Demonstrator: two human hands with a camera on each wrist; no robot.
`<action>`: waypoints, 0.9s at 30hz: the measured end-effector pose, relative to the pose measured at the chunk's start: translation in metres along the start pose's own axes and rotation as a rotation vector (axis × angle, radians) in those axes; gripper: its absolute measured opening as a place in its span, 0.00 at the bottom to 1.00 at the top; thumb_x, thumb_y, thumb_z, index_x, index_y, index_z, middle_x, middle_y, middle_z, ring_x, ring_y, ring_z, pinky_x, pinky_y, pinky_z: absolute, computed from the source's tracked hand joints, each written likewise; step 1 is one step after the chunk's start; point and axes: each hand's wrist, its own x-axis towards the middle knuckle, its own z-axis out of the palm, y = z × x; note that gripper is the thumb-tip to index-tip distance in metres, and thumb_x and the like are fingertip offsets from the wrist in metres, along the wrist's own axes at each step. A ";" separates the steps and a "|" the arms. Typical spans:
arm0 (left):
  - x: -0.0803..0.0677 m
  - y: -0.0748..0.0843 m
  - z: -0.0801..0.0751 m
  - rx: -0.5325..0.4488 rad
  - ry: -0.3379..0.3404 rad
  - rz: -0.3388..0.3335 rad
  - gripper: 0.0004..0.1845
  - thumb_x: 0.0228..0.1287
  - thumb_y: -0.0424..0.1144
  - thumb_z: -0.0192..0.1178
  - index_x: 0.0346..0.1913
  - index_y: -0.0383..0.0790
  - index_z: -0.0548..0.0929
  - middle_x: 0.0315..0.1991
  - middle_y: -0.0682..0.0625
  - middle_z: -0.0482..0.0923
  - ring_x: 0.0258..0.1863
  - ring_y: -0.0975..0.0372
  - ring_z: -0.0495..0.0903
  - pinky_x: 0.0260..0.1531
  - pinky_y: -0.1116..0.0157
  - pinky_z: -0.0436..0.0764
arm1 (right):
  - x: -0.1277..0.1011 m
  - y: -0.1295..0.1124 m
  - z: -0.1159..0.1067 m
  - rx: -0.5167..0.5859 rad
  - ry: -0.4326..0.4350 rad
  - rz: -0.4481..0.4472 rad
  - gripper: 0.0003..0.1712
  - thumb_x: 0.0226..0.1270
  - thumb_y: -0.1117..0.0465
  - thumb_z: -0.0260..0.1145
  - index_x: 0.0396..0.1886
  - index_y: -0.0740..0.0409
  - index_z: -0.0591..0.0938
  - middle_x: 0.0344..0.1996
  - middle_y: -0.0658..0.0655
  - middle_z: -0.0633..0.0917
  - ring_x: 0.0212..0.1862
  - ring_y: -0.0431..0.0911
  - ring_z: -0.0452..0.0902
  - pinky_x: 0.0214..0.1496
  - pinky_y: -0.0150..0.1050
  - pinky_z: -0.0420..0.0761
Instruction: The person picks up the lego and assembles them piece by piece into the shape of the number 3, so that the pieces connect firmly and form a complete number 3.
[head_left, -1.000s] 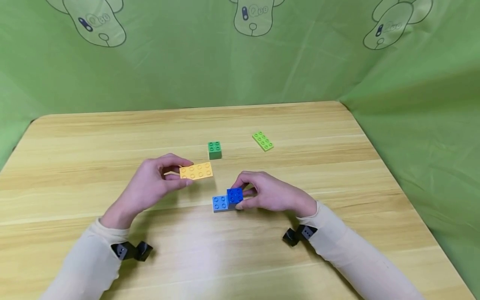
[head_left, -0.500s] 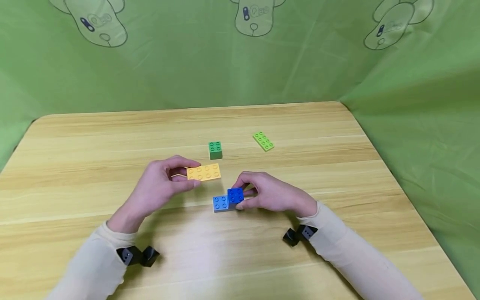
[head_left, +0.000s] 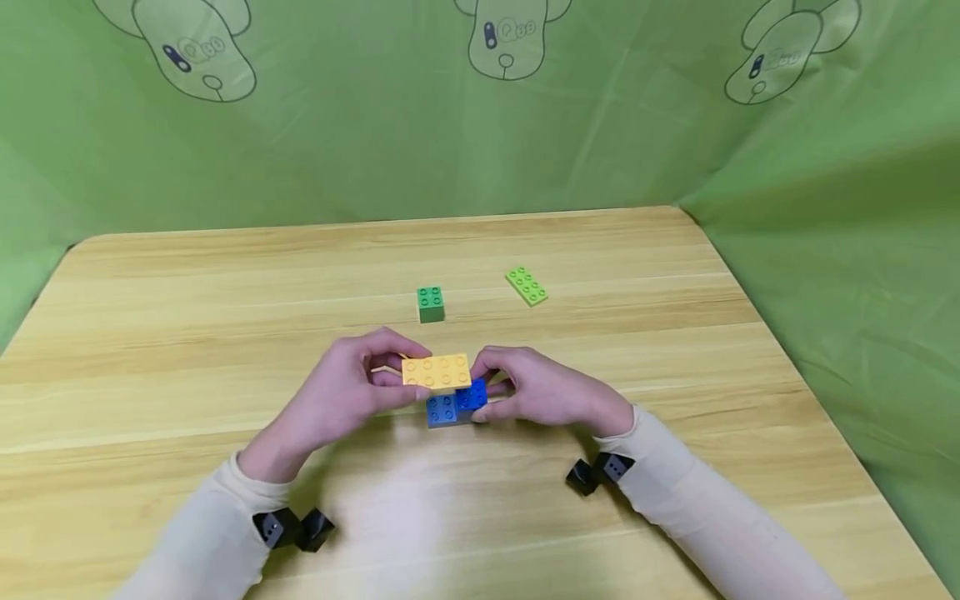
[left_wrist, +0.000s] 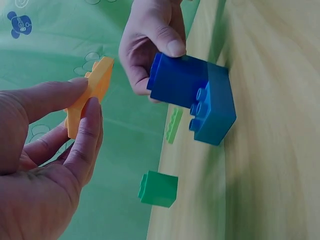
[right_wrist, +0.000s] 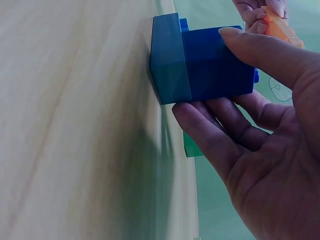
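Pinched flat in the left hand (head_left: 341, 398), the yellow plate (head_left: 437, 372) runs left-right above the right hand's (head_left: 547, 392) gripped blue bricks (head_left: 456, 406).

Two bare hands, the left hand (head_left: 341, 392) and the right hand (head_left: 543, 390), emerge from long, close-fitting cream sleeves (head_left: 202, 542) that end at the wrists. A small black angular camera unit (head_left: 294, 528) is strapped under each wrist, with pale dots on its faces.

Partly covered bricks and cropped arms

In the head view the yellow plate (head_left: 437, 372) hides the rear studs of the blue bricks (head_left: 455, 407); both sleeves run off the bottom edge, and the right hand (head_left: 543, 392) covers the bricks' right side.
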 end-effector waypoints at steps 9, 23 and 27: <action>0.004 -0.003 0.007 0.027 -0.052 0.021 0.19 0.51 0.26 0.74 0.47 0.34 0.83 0.37 0.45 0.81 0.31 0.57 0.81 0.29 0.68 0.81 | 0.000 0.001 0.000 0.002 -0.007 0.009 0.17 0.60 0.59 0.75 0.44 0.57 0.78 0.46 0.51 0.81 0.47 0.44 0.78 0.52 0.37 0.81; 0.009 -0.012 0.016 0.086 -0.084 0.014 0.17 0.51 0.27 0.74 0.45 0.35 0.82 0.34 0.46 0.78 0.28 0.60 0.76 0.25 0.70 0.76 | 0.000 0.002 0.000 0.006 0.004 -0.013 0.17 0.59 0.59 0.76 0.43 0.57 0.78 0.44 0.51 0.81 0.48 0.44 0.78 0.52 0.36 0.80; 0.009 -0.015 0.020 0.075 -0.099 0.004 0.17 0.52 0.28 0.74 0.45 0.33 0.81 0.34 0.45 0.77 0.27 0.60 0.76 0.24 0.71 0.76 | -0.001 0.004 0.001 0.015 0.010 -0.028 0.18 0.58 0.59 0.76 0.43 0.57 0.79 0.44 0.51 0.81 0.48 0.44 0.79 0.52 0.37 0.81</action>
